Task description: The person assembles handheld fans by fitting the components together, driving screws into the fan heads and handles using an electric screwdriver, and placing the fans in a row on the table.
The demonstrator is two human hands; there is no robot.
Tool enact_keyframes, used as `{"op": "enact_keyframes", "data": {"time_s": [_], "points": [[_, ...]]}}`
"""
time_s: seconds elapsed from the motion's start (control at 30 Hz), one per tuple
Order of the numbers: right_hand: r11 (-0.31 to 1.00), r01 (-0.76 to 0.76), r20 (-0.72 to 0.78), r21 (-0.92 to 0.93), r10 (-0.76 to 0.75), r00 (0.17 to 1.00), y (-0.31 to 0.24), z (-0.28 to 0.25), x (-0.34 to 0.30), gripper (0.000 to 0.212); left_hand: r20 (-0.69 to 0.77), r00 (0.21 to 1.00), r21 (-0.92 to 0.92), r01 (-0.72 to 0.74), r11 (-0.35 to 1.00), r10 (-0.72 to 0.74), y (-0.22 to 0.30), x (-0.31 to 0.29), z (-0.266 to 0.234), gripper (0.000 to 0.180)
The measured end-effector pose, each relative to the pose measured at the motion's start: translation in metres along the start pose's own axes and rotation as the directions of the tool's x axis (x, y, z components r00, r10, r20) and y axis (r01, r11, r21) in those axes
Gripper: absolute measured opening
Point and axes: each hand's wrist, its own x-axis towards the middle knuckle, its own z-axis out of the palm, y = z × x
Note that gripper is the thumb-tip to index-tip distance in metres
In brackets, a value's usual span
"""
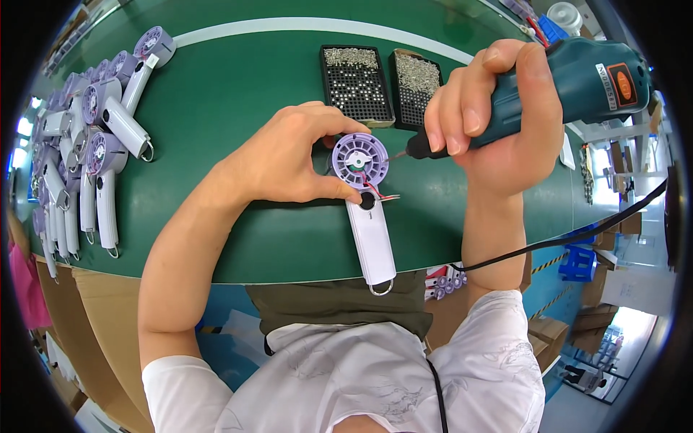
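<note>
A small handheld fan with a white handle and a round purple head lies on the green table in front of me. My left hand curls around the left side of its head, thumb at the neck, fingers at the upper rim. Red wires stick out near the neck. In my right hand is a dark teal electric screwdriver, held nearly level. Its thin bit points left and ends beside the right rim of the fan's head; whether it touches cannot be told.
Two black perforated trays of small screws stand beyond the fan. Many similar fans are heaped at the table's left. The screwdriver's black cord hangs in a curve at right. Cardboard boxes and a blue stool are below table level.
</note>
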Motion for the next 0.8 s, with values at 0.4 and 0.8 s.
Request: {"op": "enact_keyframes", "data": {"time_s": [0.4,0.8], "points": [[0.999,-0.019,0.004,-0.026,0.019,1.000,0.0031,0.0001,-0.0087,0.034,-0.003,1.000,0.002,0.002,1.000,-0.002,0.0006,0.0000,0.0013,0.067],[0.998,-0.004,-0.027,-0.058,0.003,1.000,0.0019,0.0076,-0.0062,0.032,-0.003,1.000,0.002,-0.008,1.000,0.008,-0.0003,-0.0001,0.0012,0.066]]}}
